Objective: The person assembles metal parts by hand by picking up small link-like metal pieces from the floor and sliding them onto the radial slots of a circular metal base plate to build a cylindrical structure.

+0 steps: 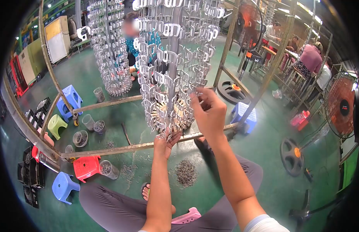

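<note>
In front of me hangs a tall rack [174, 58] ringed with chains of silver loop-shaped metal parts. My left hand [168, 144] is at its lower rim, palm up, closed around a shiny metal part [161, 135]; the exact grip is partly hidden. My right hand [209, 110] is raised beside the rack's lower right side. Its fingers are curled in a pinch, and whatever is between them is too small to make out. Below my hands, a pile of small metal hooks [186, 173] lies on the green floor between my legs.
A metal frame bar [110, 151] crosses before me. To the left are a red stool [86, 167], a blue stool [65, 187] and a cup of hooks [109, 169]. A second rack [110, 50] hangs behind, near a person [131, 46]. Fans [341, 104] stand right.
</note>
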{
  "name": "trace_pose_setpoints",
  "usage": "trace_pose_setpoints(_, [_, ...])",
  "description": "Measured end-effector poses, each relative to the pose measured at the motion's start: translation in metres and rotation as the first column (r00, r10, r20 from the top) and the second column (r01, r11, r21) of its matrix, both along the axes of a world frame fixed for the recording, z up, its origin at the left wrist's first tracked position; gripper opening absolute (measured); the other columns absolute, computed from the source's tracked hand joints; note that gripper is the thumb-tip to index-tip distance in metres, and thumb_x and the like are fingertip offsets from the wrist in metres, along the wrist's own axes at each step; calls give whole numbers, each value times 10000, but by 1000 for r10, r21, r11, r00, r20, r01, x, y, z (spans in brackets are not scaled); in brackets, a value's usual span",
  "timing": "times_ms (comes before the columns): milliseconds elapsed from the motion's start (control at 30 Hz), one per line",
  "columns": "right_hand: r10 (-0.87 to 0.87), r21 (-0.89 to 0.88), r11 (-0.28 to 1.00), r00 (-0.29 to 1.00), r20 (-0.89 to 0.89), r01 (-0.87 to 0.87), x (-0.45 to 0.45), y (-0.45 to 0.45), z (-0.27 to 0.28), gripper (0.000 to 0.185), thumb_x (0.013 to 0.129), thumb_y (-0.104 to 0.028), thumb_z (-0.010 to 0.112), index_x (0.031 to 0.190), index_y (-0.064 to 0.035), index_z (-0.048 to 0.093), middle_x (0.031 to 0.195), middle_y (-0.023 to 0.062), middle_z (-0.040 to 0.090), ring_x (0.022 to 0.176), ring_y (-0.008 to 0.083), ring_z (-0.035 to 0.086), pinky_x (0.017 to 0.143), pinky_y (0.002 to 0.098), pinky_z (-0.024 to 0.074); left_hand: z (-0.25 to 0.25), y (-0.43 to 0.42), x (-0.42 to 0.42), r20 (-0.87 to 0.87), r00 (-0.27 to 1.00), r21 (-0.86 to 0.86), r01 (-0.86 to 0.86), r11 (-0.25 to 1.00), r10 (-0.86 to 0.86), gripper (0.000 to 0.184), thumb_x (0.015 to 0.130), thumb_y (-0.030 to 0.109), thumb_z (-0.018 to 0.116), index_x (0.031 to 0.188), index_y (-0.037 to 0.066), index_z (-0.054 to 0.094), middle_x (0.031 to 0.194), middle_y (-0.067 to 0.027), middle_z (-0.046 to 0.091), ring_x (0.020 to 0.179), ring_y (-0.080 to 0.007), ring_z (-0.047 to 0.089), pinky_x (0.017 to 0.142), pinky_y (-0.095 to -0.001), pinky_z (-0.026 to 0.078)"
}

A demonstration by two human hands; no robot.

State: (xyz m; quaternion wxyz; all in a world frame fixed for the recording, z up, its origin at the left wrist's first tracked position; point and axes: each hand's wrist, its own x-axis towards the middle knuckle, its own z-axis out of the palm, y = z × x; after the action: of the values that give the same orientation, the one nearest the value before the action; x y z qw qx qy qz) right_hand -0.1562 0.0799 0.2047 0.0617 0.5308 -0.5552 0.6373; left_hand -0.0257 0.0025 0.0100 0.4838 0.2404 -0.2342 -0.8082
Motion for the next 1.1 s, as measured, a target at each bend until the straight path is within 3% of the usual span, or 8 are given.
trace_pose_setpoints(67, [-31,7,1000,993,110,30,-2,-2,3,188,931,-114,774,1056,25,756,789,95,719,578,124,607,549,298,483,-7,-3,0,-33,999,24,9,1000,-8,343,1089,165,585,1280,-118,556,1142,-305,720,1056,-412,752,928,-475,665])
trace_pose_setpoints(300, [62,82,994,981,182,-78,-28,-15,-5,227,947,-131,749,1102,34,771,776,98,727,602,108,598,565,295,469,-1,-3,1,16,1000,7,11,1000,-11,360,1088,233,618,1216,-103,587,1134,-298,727,1066,-405,752,936,-468,661])
trace_pose_setpoints(467, [-87,64,995,994,70,82,-21,-10,2,221,929,-166,780,1050,18,779,753,97,724,574,126,620,560,301,475,1,-2,2,35,999,17,11,1000,-11,339,1080,241,634,1171,-86,617,1112,-273,736,1049,-381,759,945,-465,655])
trace_pose_setpoints(567, [39,63,997,998,45,-42,-13,-4,3,217,924,-177,793,1036,10,781,749,97,724,573,126,627,556,299,477,1,-2,2,28,1000,7,3,1000,-3,335,1079,234,633,1172,-88,621,1112,-274,734,1050,-379,757,956,-462,651])
trace_pose_setpoints(733, [62,82,994,997,45,-66,-16,-10,3,218,924,-169,793,1010,31,792,666,93,700,582,104,602,574,287,473,2,-2,3,38,999,-7,7,1000,-7,345,1087,235,616,1175,-99,620,1133,-280,728,1084,-383,745,980,-462,641])
trace_pose_setpoints(1000, [24,112,993,995,98,-35,-13,2,-5,225,933,-162,796,1063,21,789,736,58,719,621,75,596,584,249,469,1,1,3,-15,999,-15,32,999,-32,293,1097,88,461,1213,-163,556,1217,-333,657,1181,-443,681,1065,-488,608])
trace_pose_setpoints(1100, [13,146,989,985,170,-38,-6,14,-28,214,934,-141,793,1064,30,783,745,55,719,627,57,586,580,235,463,5,3,-3,-65,998,24,-4,1000,6,270,1093,51,445,1187,-170,570,1162,-340,700,1088,-440,735,1013,-493,637])
